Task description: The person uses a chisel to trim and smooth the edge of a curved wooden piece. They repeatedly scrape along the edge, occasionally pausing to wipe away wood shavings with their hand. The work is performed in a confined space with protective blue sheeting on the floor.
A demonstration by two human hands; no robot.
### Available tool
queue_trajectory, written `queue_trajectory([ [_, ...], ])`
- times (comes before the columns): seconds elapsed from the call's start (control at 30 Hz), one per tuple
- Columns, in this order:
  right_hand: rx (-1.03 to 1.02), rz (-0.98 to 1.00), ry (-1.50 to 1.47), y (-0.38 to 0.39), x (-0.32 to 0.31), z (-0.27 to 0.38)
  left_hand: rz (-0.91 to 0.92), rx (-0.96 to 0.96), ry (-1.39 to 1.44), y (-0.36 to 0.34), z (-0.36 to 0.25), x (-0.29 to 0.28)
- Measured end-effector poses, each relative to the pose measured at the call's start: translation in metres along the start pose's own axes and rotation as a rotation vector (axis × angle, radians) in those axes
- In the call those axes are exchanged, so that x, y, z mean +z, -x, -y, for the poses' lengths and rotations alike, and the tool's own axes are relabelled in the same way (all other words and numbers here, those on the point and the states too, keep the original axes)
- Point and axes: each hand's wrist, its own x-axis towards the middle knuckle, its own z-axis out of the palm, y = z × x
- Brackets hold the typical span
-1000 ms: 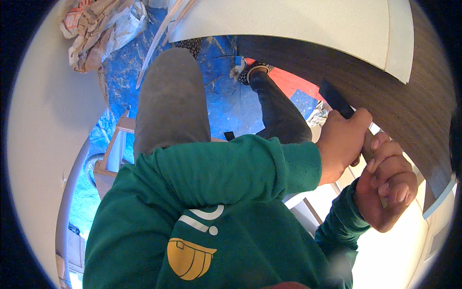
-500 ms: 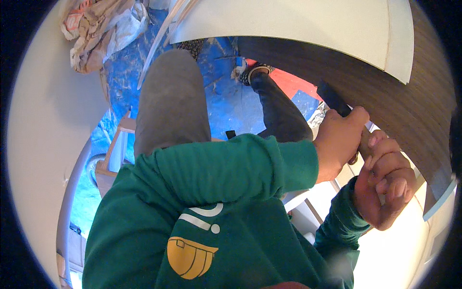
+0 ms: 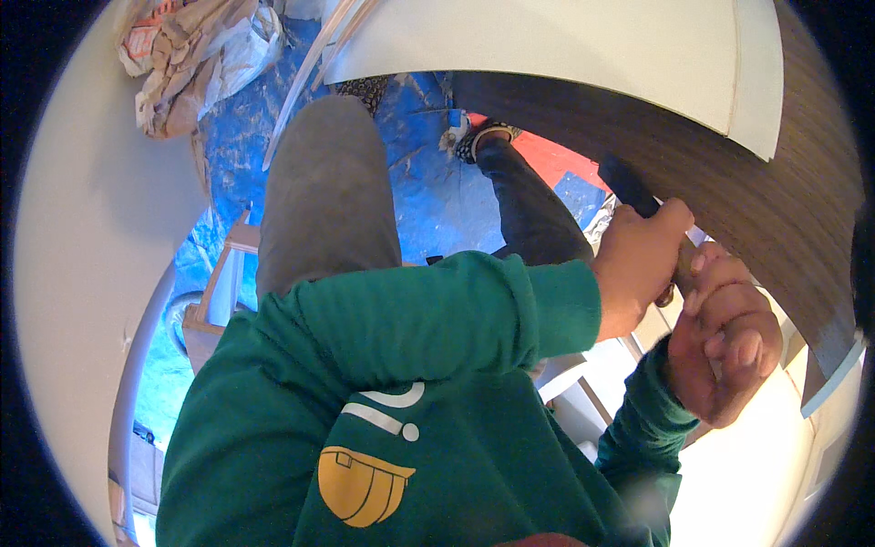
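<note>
My left arm, in a green sleeve, crosses in front of my body to the right. My left hand [image 3: 638,264] is closed round a dark, flat, narrow strip [image 3: 629,189], whose black end sticks out past the knuckles. Its kind is not clear. Just below, my right hand [image 3: 734,342] has its fingers curled in, with the fingertips at the strip's lower, browner part. How firmly they grip it is hidden. Beside both hands runs a dark wood-grain panel [image 3: 766,219], close to the strip.
A large cream panel [image 3: 583,41] overlaps the dark one at the top. Blue sheeting [image 3: 424,196] covers the floor, with a red patch [image 3: 544,157] on the right. Crumpled paper and plastic [image 3: 196,64] lie at the upper left. A wooden frame [image 3: 208,292] stands left of my leg.
Both hands have shifted very slightly to the left and up, still in the same hold. The strip's black end is nearly where it was.
</note>
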Motion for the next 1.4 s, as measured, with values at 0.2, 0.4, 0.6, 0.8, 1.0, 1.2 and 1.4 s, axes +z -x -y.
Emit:
queue_trajectory([
  [0.2, 0.054, 0.010, -0.131, 0.005, -0.002, 0.005, -0.031, -0.069, 0.032, 0.007, -0.004, 0.007],
  [0.4, 0.115, 0.017, -0.069, 0.003, -0.001, 0.002, 0.011, -0.098, -0.026, -0.003, -0.004, -0.001],
  [0.6, 0.106, -0.027, -0.028, 0.000, 0.004, -0.008, -0.017, -0.071, -0.113, -0.010, -0.004, -0.008],
  [0.8, 0.085, -0.059, 0.050, 0.001, 0.012, -0.011, -0.055, 0.034, 0.061, -0.016, 0.011, -0.008],
  [1.0, 0.093, 0.028, -0.118, 0.002, 0.001, -0.008, -0.032, -0.129, 0.181, -0.008, 0.002, -0.004],
  [1.2, 0.054, 0.112, -0.100, 0.001, -0.009, 0.010, -0.030, -0.125, 0.110, 0.012, -0.002, 0.009],
  [1.4, 0.045, 0.034, -0.023, 0.001, 0.000, -0.003, -0.025, 0.010, 0.064, -0.001, 0.004, -0.003],
])
